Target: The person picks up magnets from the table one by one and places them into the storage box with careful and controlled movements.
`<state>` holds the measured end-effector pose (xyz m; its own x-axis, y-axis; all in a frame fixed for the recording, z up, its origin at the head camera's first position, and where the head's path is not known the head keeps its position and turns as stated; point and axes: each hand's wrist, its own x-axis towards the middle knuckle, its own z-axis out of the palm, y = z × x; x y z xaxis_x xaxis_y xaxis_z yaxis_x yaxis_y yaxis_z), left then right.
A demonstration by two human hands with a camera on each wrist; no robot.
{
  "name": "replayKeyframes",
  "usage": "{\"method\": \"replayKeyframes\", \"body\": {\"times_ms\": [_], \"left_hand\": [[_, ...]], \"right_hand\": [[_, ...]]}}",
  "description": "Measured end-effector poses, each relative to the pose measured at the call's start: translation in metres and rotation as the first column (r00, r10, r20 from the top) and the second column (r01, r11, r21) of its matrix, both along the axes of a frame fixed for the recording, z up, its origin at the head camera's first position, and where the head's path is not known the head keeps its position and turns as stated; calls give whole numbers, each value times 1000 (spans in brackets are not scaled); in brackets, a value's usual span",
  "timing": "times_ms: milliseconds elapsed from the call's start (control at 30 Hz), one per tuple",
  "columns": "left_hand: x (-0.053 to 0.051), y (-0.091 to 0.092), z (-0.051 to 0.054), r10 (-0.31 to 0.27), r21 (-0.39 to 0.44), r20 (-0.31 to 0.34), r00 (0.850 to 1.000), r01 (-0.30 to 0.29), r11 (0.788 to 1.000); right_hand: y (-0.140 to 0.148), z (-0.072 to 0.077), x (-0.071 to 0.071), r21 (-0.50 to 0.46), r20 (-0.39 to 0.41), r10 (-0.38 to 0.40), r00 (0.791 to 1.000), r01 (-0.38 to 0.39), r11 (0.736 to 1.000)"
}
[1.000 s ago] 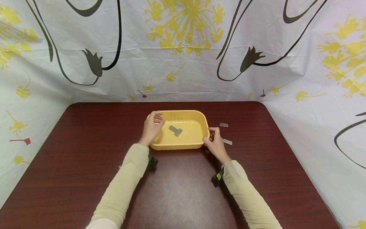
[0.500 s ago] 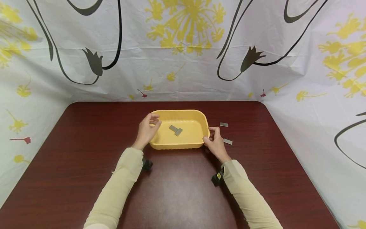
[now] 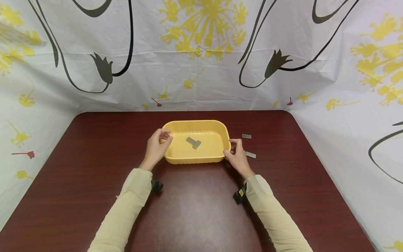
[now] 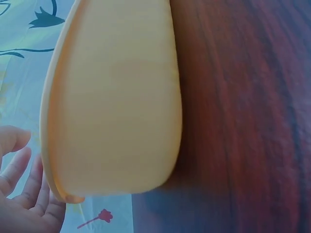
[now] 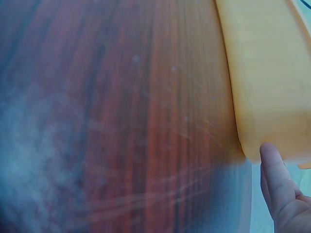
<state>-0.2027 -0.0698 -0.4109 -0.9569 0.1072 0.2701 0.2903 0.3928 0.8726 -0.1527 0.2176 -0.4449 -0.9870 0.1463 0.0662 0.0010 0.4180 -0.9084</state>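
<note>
A yellow plastic tray (image 3: 201, 160) stands on the table, with two small grey rectangular pieces (image 3: 193, 142) lying against each other on its floor. My left hand (image 3: 156, 146) is at the tray's left rim, its fingers loosely bent and apart. In the left wrist view, the fingers (image 4: 31, 187) are beside the rim, partly behind it, with nothing pinched between them. At the front right corner, my right hand (image 3: 237, 157) holds the tray wall with bent fingers. Its thumb (image 5: 270, 154) presses on the outside of the wall in the right wrist view.
Two more grey rectangular pieces, a far one (image 3: 247, 136) and a nearer one (image 3: 251, 154), lie on the dark red-brown table (image 3: 195, 203) right of the tray. A white patterned cloth (image 3: 201, 84) hangs behind and along both sides.
My left hand has drawn back from over the tray's inside toward its left rim, moving left and slightly nearer. The right hand, the tray and the grey pieces stay in place.
</note>
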Motion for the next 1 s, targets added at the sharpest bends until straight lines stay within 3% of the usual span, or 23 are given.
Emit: {"method": "replayKeyframes", "body": {"times_ms": [267,533,733,1000], "left_hand": [[6,-8,-4,28,-14,-51,998,-29,999],[9,-15,-11,94,-56,0,996,-94,994],[10,-17,-17,92,-62,10,996,-91,994],[10,-18,-18,83,-34,31,996,-82,996]], "right_hand": [[0,-2,-1,-4,-11,-6,1000,6,1000],[0,-2,-1,-9,-8,-2,1000,2,1000],[0,1,0,-17,17,1,1000,-1,1000],[-12,27,13,6,-9,9,1000,-9,1000]]}}
